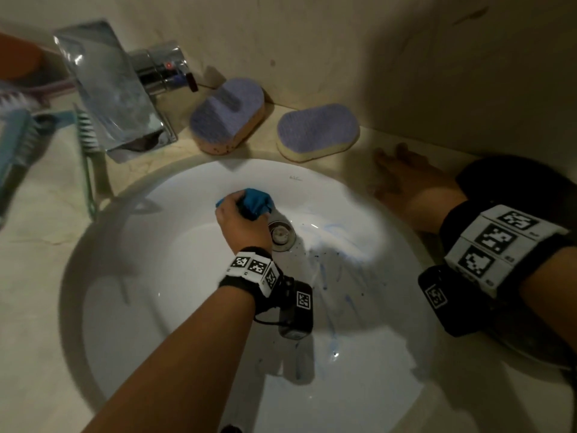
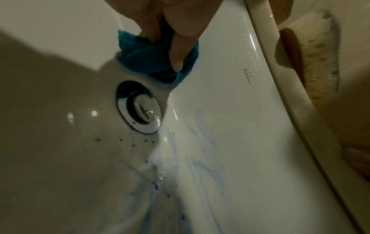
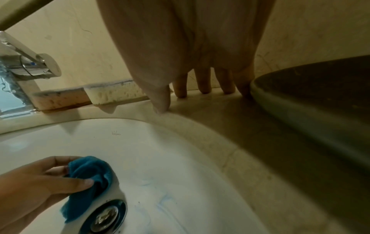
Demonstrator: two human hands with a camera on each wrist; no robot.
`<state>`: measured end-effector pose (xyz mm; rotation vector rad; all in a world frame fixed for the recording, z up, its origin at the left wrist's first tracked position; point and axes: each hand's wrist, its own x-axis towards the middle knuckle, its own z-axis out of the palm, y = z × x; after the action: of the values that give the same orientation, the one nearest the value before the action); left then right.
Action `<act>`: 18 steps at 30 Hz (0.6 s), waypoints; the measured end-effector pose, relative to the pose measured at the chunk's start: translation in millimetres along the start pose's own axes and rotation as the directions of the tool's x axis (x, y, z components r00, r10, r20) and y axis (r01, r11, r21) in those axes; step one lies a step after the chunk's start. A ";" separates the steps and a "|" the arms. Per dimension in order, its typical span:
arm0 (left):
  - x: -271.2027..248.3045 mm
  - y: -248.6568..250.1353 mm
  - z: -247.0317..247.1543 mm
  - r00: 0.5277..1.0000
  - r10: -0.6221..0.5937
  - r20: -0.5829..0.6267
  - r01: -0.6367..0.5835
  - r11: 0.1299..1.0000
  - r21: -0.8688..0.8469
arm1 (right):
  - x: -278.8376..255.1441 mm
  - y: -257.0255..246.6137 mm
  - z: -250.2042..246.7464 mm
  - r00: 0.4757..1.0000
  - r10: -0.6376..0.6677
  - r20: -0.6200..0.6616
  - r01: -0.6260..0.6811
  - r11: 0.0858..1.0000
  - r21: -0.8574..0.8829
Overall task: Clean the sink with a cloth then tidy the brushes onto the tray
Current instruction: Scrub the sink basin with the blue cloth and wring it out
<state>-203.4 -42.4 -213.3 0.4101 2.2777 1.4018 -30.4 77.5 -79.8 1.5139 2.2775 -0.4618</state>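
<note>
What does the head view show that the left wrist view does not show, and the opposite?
Only the head view shows the tap, the brushes left of it, two purple-topped sponges and the right hand resting flat on the counter. Only the left wrist view shows the dark specks by the drain clearly. Both show the left hand gripping the blue cloth in the sink, and blue streaks.

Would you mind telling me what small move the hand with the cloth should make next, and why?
Probably sweep the blue cloth, bunched in the left hand, across the drain toward the near right wall of the sink. Blue streaks and dark specks remain there, while the cloth sits just beyond the drain. The right hand rests flat on the counter.
</note>
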 end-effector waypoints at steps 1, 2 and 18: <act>1.3 -2.0 -3.1 1.000 -0.004 0.004 0.004 1.000 0.014 | 0.3 0.2 0.5 1.000 -0.001 -0.004 0.001 1.000 0.004; 3.4 -3.1 -7.2 1.000 -0.013 -0.003 0.013 1.000 0.024 | 0.8 0.6 0.7 1.000 -0.001 -0.007 0.001 1.000 0.007; -19.2 3.3 47.9 0.967 -0.141 0.214 0.135 0.990 0.044 | 0.4 0.2 -0.1 1.000 0.015 -0.015 -0.014 1.000 0.010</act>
<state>-162.5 -13.1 -225.3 0.3851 2.1087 1.1951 -30.5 77.9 -80.0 1.5427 2.2772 -0.4600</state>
